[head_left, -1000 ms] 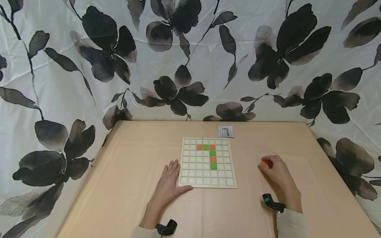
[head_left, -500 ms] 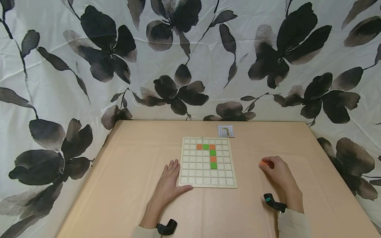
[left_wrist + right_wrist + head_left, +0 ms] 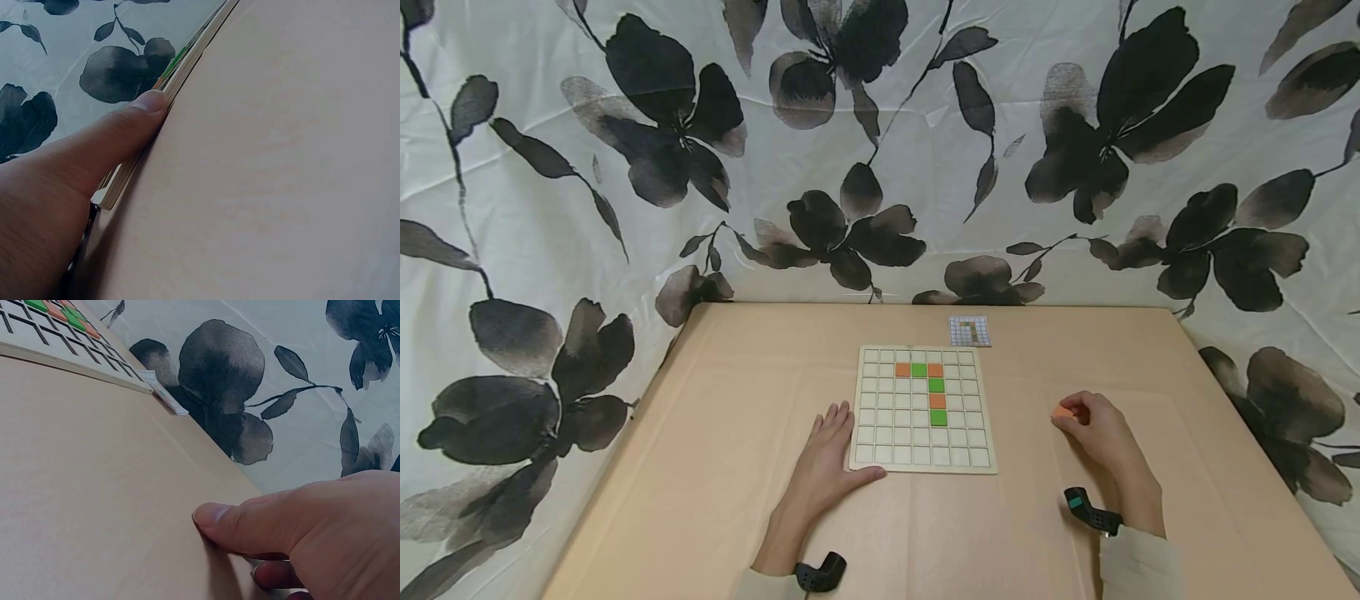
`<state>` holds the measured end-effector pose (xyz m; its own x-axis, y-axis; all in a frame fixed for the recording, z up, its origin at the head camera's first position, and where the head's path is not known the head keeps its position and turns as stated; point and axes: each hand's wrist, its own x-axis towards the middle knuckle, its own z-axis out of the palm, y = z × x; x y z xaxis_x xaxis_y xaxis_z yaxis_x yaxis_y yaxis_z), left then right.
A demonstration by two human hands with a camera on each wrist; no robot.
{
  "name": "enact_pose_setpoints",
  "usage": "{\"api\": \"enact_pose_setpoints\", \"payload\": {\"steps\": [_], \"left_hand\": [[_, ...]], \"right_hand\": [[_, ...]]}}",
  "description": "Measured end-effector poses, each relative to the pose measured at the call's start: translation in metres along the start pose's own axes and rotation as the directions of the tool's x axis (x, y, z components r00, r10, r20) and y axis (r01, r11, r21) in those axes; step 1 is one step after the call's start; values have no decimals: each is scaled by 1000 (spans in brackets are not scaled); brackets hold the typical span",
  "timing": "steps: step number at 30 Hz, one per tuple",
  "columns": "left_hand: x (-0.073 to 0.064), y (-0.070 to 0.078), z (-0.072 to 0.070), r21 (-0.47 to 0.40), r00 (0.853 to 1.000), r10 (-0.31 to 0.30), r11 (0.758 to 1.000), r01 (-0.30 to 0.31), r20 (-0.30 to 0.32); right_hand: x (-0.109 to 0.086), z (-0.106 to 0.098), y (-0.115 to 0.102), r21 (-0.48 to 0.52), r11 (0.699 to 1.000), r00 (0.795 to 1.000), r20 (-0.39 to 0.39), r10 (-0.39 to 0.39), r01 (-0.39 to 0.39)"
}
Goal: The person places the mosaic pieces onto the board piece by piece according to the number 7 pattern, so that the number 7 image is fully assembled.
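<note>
A square white grid board (image 3: pixel 891 434) lies flat on the table, with orange and green square tiles in several of its cells. My left hand (image 3: pixel 829 457) rests with straight, spread fingers along the board's left side. Its thumb (image 3: pixel 150 100) touches the front edge in the left wrist view. To the right of the board, my right hand (image 3: pixel 1101 429) pinches an orange tile (image 3: pixel 1063 412) between thumb and fingers, close to the tabletop. In the right wrist view the thumb (image 3: pixel 215 515) shows, but the tile is hidden.
A small printed card (image 3: pixel 970 332) with a grid pattern lies just behind the board's back edge. The wooden table (image 3: pixel 715 467) ends at a white floral cloth (image 3: pixel 880 150) hanging behind. Black devices sit on both wrists, the right one (image 3: pixel 1092 512) close to the tabletop.
My right hand has shifted very slightly and still pinches the orange tile. The left hand and the board stay where they were.
</note>
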<state>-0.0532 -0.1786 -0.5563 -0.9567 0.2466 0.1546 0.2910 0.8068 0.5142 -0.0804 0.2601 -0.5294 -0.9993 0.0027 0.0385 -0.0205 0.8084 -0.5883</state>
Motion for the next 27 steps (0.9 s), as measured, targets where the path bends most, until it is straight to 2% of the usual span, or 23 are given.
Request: {"api": "enact_pose_setpoints", "payload": {"steps": [15, 27], "left_hand": [[-3, -3, -2, -15, 1000, -4, 1000, 4, 12], [-5, -4, -4, -28, 1000, -2, 1000, 3, 20]], "right_hand": [[-6, 2, -4, -1, 1000, 1000, -6, 30, -30], [-12, 4, -6, -16, 1000, 999, -36, 20, -21]]}}
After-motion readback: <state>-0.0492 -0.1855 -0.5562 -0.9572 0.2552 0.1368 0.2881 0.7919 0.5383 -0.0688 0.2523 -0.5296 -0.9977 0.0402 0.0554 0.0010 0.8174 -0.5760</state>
